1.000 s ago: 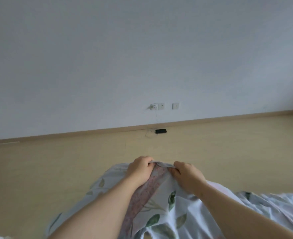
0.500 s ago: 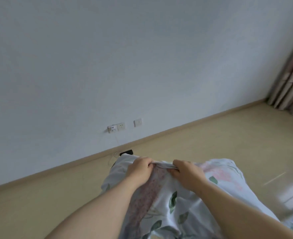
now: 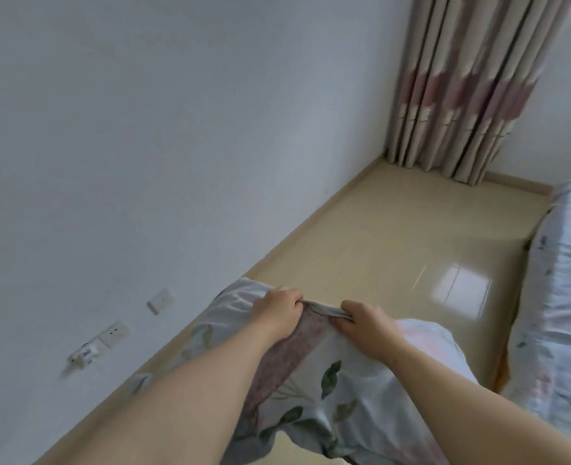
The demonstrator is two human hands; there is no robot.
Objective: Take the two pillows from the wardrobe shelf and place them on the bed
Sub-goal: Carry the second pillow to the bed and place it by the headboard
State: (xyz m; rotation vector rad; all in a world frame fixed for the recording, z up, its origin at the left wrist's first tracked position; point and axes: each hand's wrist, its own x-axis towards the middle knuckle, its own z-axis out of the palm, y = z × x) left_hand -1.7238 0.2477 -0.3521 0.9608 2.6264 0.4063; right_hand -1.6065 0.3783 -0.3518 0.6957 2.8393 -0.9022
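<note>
Both your hands are clenched on the top edge of the pillows: your left hand (image 3: 279,308) bunches the cloth into a fist at the left, and your right hand (image 3: 361,322) pinches the same gathered edge just beside it, with a short taut strip of fabric stretched between the two fists. You hold the pillows (image 3: 327,374) out in front of you, off the floor, hanging down from that edge between your forearms. How many are in the bundle cannot be told apart cleanly; you can see a white cover printed with green leaves on the near side, a panel of dull pink patterned cloth running under your left wrist, and a pale pinkish print toward the right.

Under the bundle lies the pale yellow floor (image 3: 394,229), with a bright patch of reflected light on it to your right. At the right edge of the view is the bed (image 3: 559,297), covered in the same white leafy print, and the pillows are near it but not touching it. To your left runs the white wall (image 3: 176,129), with a light switch (image 3: 160,301) and a socket (image 3: 114,333) low on it. Striped beige and pink curtains (image 3: 462,88) hang in the far corner
</note>
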